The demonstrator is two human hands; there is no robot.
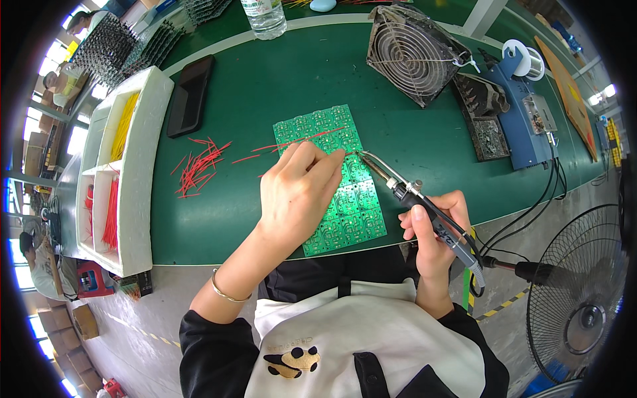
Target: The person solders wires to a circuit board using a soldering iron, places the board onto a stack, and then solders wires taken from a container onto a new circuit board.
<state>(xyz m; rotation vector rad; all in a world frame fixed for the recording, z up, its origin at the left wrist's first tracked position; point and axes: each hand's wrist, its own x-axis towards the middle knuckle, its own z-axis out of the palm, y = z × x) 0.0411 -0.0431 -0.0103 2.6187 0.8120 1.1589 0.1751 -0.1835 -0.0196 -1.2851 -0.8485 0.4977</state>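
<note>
A green circuit board panel (361,209) lies on the green table in front of me. My right hand (438,229) grips a soldering iron (431,209) with a solder feed tube along it; its tip touches or nearly touches the board near the right edge. My left hand (300,182) is over the board, fingers pinched on a thin red wire (325,132) beside the iron's tip. The exact pinch point is partly hidden by the fingers. Left of the board lies a loose heap of short red wires (199,167).
A white foam box (159,106) with yellow and red wires stands at the left, beside a black phone (191,96). At the back are a water bottle (267,23) and a dusty square fan (418,53). A blue soldering station (527,126) with solder spool and cables stands right.
</note>
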